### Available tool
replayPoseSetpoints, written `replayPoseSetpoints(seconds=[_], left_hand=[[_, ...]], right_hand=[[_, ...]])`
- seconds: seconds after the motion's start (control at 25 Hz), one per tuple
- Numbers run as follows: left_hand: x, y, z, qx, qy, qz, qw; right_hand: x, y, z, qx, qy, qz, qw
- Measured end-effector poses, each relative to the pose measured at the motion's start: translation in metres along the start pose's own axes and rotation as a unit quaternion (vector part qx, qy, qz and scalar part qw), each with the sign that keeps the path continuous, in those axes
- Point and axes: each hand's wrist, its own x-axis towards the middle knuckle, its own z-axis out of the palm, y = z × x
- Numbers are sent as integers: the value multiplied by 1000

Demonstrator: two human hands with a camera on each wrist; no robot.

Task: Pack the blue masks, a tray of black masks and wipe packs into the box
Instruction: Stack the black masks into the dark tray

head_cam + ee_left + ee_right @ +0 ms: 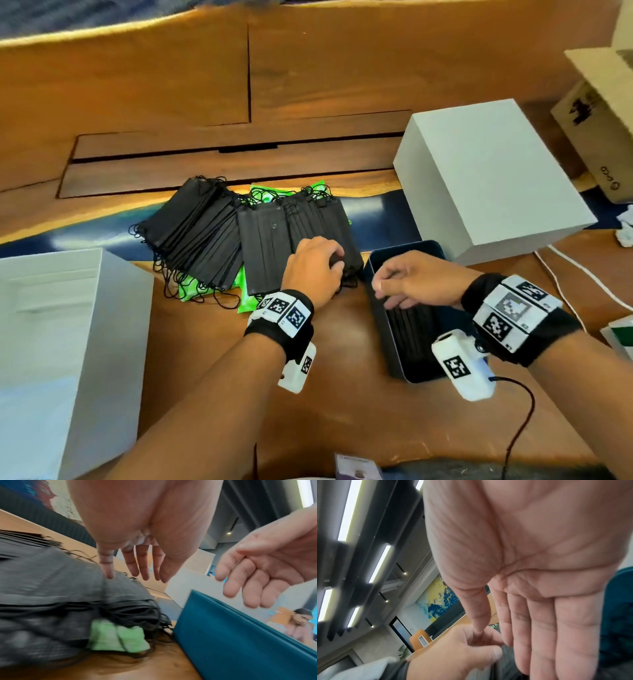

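Note:
Black masks (202, 233) lie fanned out at the table's middle, with a squarer stack (263, 246) to their right. Both lie on green wipe packs (246, 301). My left hand (325, 260) rests on the right stack's near corner. In the left wrist view its fingers (145, 574) hang straight over the masks (51, 581) and hold nothing. My right hand (394, 287) hovers with relaxed fingers over a dark teal tray (375, 322) with black masks (411, 329) lying in it. The tray's wall (231, 635) stands just right of the pile. No blue masks are in view.
A white box (51, 342) stands at the near left and another white box (489, 178) behind the tray. A cardboard box (599, 120) sits at the far right. A white cable (582, 274) runs right of the tray.

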Motion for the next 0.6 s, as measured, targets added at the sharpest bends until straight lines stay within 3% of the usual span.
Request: replayPoseSetpoints(seconds=[0.36, 0.6], left_hand=[[1, -76, -39, -3, 13, -139, 990], [11, -100, -53, -68, 58, -243, 966]], right_hand=[[63, -78, 27, 37, -12, -29, 999], [128, -92, 61, 88, 83, 22, 992]])
